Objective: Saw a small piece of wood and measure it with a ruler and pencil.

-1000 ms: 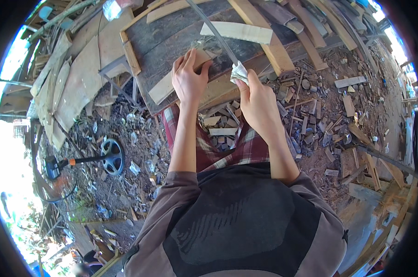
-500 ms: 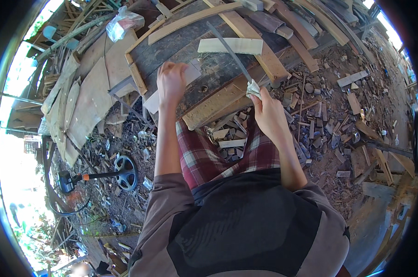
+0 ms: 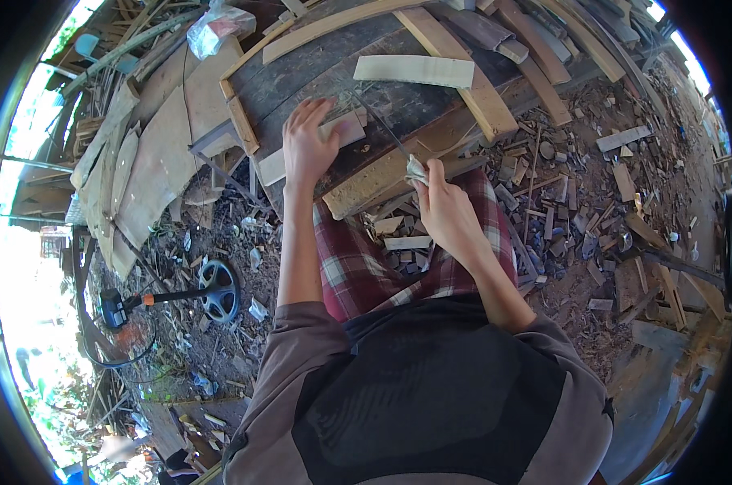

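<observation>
Brown wood and grey metal, one beside the other

On the near left part of the dark bench (image 3: 321, 74), a pale flat board (image 3: 273, 167) lies close to the front edge. The left hand (image 3: 307, 145) is on or just above this board, its fingers loosely curved and the thumb apart, so it is about half open. I cannot tell if it presses the board or only hovers; I see nothing gripped in it.

The right hand (image 3: 451, 212) is in front of the bench, closed around a whitish cloth wrapping (image 3: 416, 168). From this wrapping a thin grey blade (image 3: 380, 121) goes slantwise over the bench, with its far part near the right end of the board. Farther back on the bench, a pale block (image 3: 414, 71) rests partly across a brown plank (image 3: 487, 109).

In my judgement, the blade is light and rather stiff, perhaps a little springy, and its edge may be sharp; therefore the wrapped end is the proper place to take hold. The cloth seems soft and could turn in a loose palm. The board looks light, rigid and dry, and is best held flat from above, with the fingers well apart from the blade.
</observation>
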Tool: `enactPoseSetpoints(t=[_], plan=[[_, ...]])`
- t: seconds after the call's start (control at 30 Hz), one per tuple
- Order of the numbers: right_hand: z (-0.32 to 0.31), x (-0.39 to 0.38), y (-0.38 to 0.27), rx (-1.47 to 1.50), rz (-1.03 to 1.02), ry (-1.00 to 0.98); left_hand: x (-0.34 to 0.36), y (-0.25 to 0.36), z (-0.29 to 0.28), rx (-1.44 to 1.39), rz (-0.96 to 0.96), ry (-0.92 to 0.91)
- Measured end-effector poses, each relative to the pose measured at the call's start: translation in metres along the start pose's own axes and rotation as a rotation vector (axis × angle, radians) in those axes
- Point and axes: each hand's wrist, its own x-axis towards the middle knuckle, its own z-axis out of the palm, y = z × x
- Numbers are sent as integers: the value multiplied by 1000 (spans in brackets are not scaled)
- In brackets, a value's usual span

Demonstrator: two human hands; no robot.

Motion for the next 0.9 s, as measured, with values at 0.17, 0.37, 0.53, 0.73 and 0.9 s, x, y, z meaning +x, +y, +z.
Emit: enactPoseSetpoints(t=[0.17, 0.37, 0.53, 0.73, 0.9], plan=[[9, -5, -7, 43, -32, 5, -17, 0, -4, -106, 15, -125], [16, -3, -4, -36, -77, 14, -24, 11, 5, -93, -9, 11], [15, 0, -10, -139, -67, -47, -27, 19, 12, -71, -93, 64], [11, 1, -17, -210, -59, -46, -32, 29, 17, -25, -130, 121], [9, 0, -19, -241, -70, -62, -32, 32, 15, -43, -113, 129]])
